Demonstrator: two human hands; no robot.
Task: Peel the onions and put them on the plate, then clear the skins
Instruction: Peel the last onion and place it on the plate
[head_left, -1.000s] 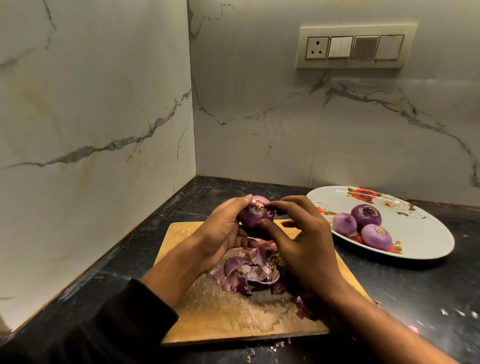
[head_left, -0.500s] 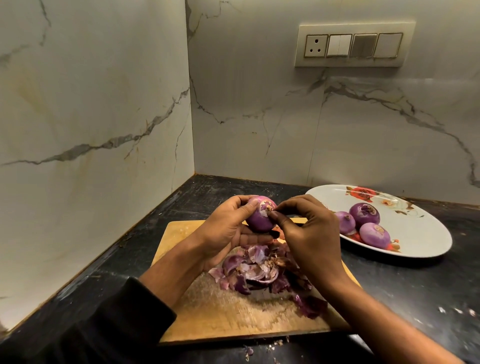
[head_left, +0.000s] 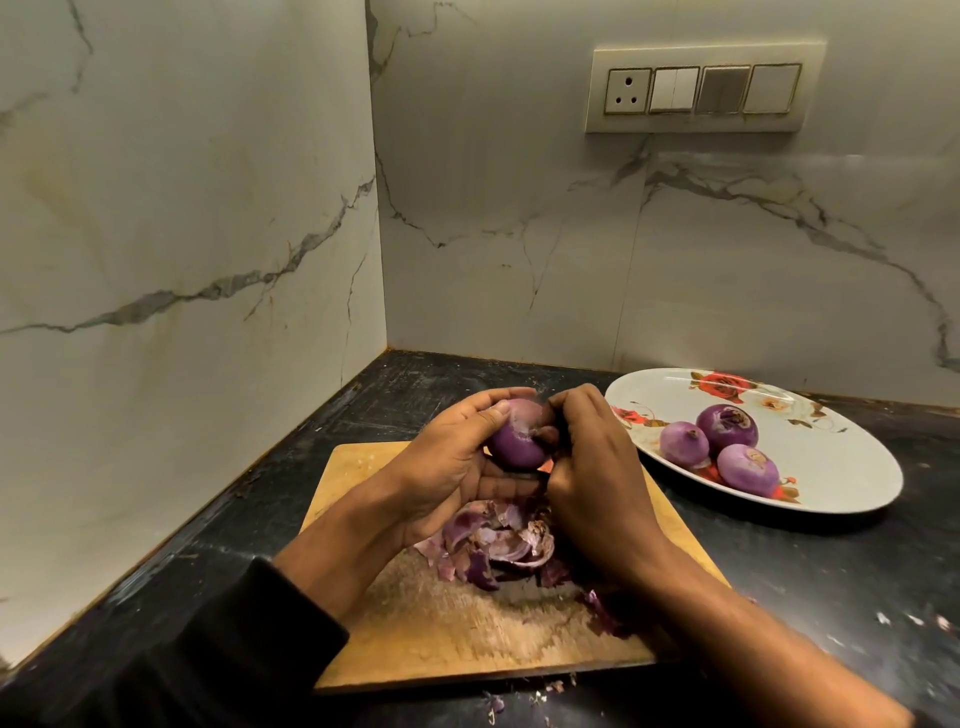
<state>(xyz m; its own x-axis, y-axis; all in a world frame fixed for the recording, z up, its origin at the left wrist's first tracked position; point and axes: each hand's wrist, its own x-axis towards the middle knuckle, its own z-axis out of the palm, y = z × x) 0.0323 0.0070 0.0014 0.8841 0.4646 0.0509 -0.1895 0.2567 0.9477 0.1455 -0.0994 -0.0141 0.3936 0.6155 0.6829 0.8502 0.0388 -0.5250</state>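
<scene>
The left hand (head_left: 452, 462) cups a round purple onion (head_left: 517, 439) above the wooden cutting board (head_left: 431, 623), thumb curled over its top. The right hand (head_left: 597, 478) pinches at the onion's right side, fingers curled against it. Loose purple onion skins (head_left: 498, 545) lie heaped beneath. Three peeled purple onions (head_left: 719, 447) sit on the white flowered oval plate (head_left: 841, 467) to the right.
</scene>
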